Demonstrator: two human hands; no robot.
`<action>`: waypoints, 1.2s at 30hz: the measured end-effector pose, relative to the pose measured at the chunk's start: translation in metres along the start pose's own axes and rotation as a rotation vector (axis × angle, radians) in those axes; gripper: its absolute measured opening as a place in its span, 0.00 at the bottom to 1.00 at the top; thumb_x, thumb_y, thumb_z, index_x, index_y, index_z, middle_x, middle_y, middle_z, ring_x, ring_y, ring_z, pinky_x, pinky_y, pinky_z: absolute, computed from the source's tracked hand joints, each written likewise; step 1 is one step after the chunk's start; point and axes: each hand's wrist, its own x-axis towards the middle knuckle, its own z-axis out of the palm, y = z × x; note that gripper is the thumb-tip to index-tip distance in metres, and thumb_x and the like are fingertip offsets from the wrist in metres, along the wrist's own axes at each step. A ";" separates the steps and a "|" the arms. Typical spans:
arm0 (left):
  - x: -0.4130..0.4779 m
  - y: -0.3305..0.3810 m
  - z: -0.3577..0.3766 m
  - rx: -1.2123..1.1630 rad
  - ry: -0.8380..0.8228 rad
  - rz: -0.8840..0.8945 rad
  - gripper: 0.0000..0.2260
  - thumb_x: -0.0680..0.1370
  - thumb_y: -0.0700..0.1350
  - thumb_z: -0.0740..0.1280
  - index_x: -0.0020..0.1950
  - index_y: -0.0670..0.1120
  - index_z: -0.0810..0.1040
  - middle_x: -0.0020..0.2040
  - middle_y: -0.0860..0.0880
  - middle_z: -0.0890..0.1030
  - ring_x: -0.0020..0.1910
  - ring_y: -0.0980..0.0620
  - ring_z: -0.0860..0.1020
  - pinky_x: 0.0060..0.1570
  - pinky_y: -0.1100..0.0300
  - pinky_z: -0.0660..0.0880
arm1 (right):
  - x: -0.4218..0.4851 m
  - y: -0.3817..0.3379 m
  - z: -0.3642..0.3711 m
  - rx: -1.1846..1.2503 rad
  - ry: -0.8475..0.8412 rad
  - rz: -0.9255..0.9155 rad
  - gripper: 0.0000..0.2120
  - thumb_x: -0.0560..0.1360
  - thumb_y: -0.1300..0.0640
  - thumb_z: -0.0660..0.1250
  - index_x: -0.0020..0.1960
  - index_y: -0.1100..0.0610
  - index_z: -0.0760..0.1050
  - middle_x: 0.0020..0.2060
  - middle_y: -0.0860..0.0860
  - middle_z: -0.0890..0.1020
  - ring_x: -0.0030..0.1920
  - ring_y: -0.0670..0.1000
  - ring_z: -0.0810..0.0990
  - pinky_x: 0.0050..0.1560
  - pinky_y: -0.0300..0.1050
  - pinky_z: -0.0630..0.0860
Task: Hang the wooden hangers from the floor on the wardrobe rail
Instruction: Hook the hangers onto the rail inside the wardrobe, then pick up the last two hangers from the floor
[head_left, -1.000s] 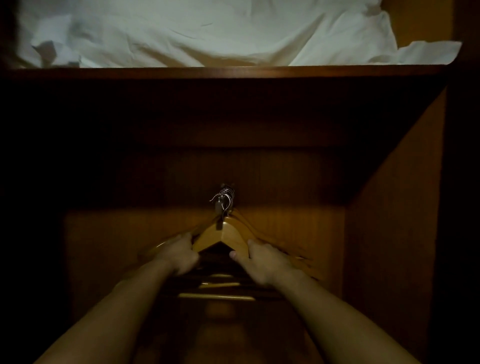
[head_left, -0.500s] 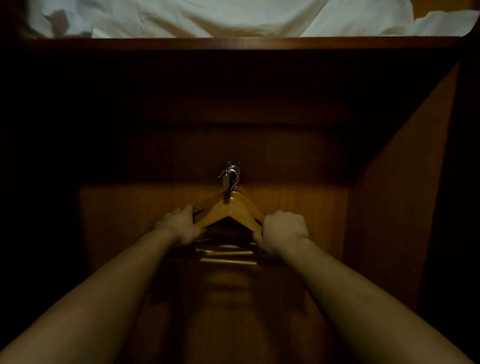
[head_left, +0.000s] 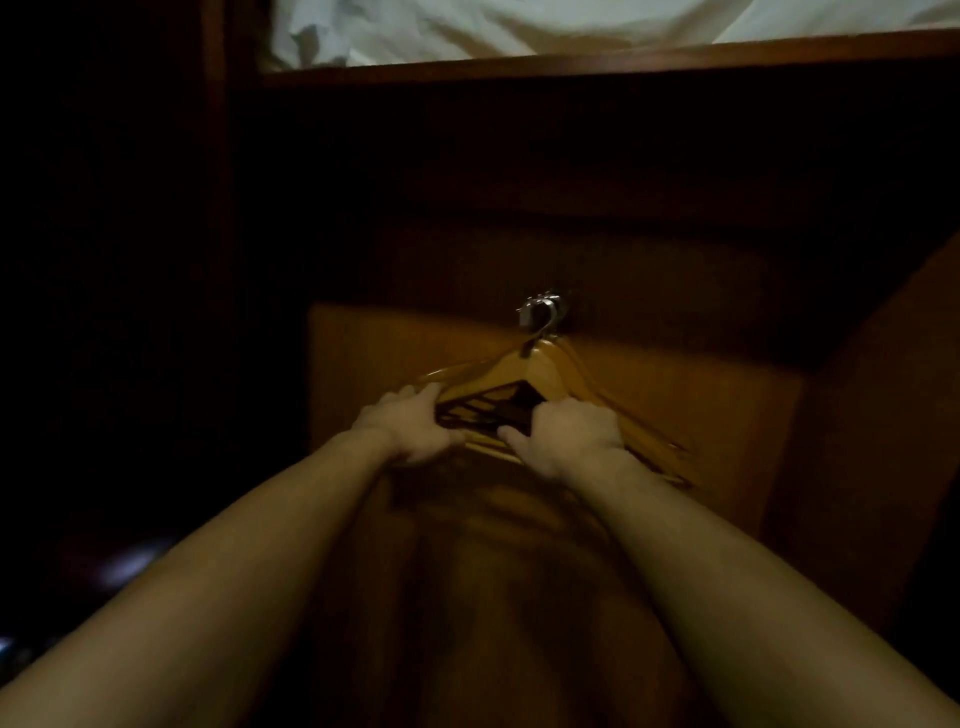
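A bunch of several wooden hangers (head_left: 540, 371) hangs inside a dark wardrobe, their metal hooks (head_left: 540, 312) gathered together at the top. The rail itself is lost in shadow. My left hand (head_left: 410, 428) grips the left arms of the hangers. On the other side my right hand (head_left: 571, 434) is closed over the right arms, thumb pointing inward along the bottom bars. The bunch is tilted, its right ends lower and fanned out.
A wooden shelf (head_left: 597, 60) runs across the top with white bedding (head_left: 519, 23) on it. The wardrobe's back panel (head_left: 675, 395) and right side wall (head_left: 872, 441) close in the space. The left side is in deep shadow.
The view has swung left and down, so the hangers now sit right of centre. Both hands stay on the hangers; the bunch has tilted and its right ends have fanned out.
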 end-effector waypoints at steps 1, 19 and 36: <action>-0.013 -0.005 -0.001 0.020 0.003 -0.026 0.40 0.69 0.68 0.64 0.78 0.58 0.56 0.74 0.46 0.66 0.71 0.43 0.66 0.66 0.45 0.67 | -0.002 -0.007 0.002 0.020 -0.010 -0.029 0.27 0.75 0.28 0.52 0.37 0.51 0.72 0.33 0.49 0.75 0.36 0.51 0.75 0.39 0.49 0.73; -0.324 -0.247 -0.092 0.152 0.083 -0.712 0.46 0.65 0.77 0.58 0.78 0.57 0.57 0.75 0.45 0.66 0.72 0.42 0.66 0.65 0.43 0.67 | -0.139 -0.350 -0.042 0.322 -0.092 -0.706 0.33 0.70 0.22 0.51 0.36 0.52 0.72 0.34 0.50 0.75 0.35 0.53 0.75 0.37 0.48 0.69; -0.585 -0.430 -0.116 0.137 -0.029 -1.149 0.45 0.69 0.77 0.57 0.80 0.55 0.54 0.79 0.44 0.59 0.75 0.40 0.60 0.70 0.40 0.63 | -0.334 -0.610 -0.063 0.381 -0.275 -1.104 0.39 0.70 0.22 0.49 0.54 0.53 0.79 0.45 0.54 0.79 0.44 0.57 0.76 0.41 0.50 0.68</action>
